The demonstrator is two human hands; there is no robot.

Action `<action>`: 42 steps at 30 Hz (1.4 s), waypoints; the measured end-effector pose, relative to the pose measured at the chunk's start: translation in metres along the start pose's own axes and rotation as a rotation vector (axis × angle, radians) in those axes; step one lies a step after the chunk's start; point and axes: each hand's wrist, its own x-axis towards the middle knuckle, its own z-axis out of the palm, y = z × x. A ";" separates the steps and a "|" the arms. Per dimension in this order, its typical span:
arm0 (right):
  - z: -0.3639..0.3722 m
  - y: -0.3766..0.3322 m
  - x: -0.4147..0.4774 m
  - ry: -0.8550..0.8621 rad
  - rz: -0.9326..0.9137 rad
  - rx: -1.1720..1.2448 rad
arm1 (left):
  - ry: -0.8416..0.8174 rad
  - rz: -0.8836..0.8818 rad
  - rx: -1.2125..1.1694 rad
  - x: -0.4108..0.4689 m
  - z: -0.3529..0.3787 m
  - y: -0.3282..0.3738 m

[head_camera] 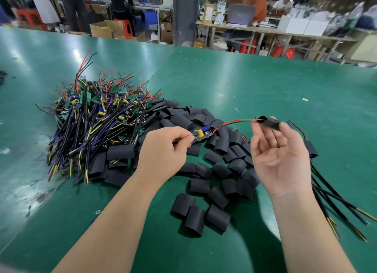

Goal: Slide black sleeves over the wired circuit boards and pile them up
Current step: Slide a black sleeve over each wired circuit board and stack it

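Risk noted: the thin red and black lead pair (pixel 234 122) is threaded through the short black tubular sleeve (pixel 270 122), and a long slack span hangs between the two sets of fingers. If the sleeve is drawn along too quickly, its soft mouth could be caught on the tall yellow capacitor or a board corner and buckled, or the solder joints could be strained by the pull. The sleeve is held only lightly at the tips of the right hand (pixel 279 156), between thumb and curled fingers with the palm turned up, so it could be dropped among the loose black sleeves (pixel 218 170) scattered beneath both hands. The small wired circuit board with yellow and blue parts (pixel 201 133) is pinched by its near end between thumb and forefinger of the left hand (pixel 163 150), just beyond those fingertips and clear of the green worktop (pixel 265 85). It is seen bare, unsleeved and slightly tilted. A tangled heap of unsleeved boards (pixel 98 117) lies left of the left fingers; a few sleeved units with black cables (pixel 311 149) lie just right of the right fingers.
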 end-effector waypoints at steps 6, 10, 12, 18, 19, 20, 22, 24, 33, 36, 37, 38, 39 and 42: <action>0.006 0.015 -0.002 -0.025 0.112 -0.143 | -0.041 0.083 -0.034 -0.002 0.003 0.007; 0.008 0.016 -0.003 -0.032 0.104 -0.126 | -0.036 0.094 -0.058 -0.003 0.003 0.008; 0.006 0.012 -0.003 -0.013 0.060 -0.060 | -0.023 0.096 -0.047 -0.002 0.002 0.008; 0.003 0.011 -0.004 -0.137 0.064 -0.028 | -0.003 0.114 0.076 -0.003 0.002 0.006; 0.004 0.014 -0.004 -0.137 0.062 -0.082 | -0.004 0.121 0.079 -0.003 0.002 0.007; 0.004 0.018 -0.004 -0.126 0.048 -0.167 | -0.006 0.129 0.075 -0.004 0.002 0.008; 0.005 0.026 -0.004 -0.087 0.000 -0.344 | -0.011 0.144 0.053 -0.004 0.002 0.010; 0.005 0.027 -0.004 -0.075 -0.016 -0.409 | -0.018 0.147 0.009 -0.004 0.002 0.012; 0.002 0.017 -0.006 -0.334 0.042 -0.323 | -0.060 0.041 -0.306 -0.001 -0.006 0.019; 0.001 0.016 -0.006 -0.376 0.051 -0.323 | -0.091 0.017 -0.335 -0.001 -0.009 0.021; 0.000 0.016 -0.006 -0.389 0.054 -0.333 | -0.098 0.016 -0.339 -0.001 -0.009 0.021; 0.000 0.016 -0.006 -0.403 0.057 -0.347 | -0.104 0.012 -0.343 -0.001 -0.009 0.022; 0.000 0.018 -0.006 -0.420 0.058 -0.364 | -0.111 0.009 -0.345 -0.002 -0.009 0.022; 0.000 0.024 -0.008 -0.464 0.017 -0.479 | -0.149 0.034 -0.299 -0.004 -0.005 0.021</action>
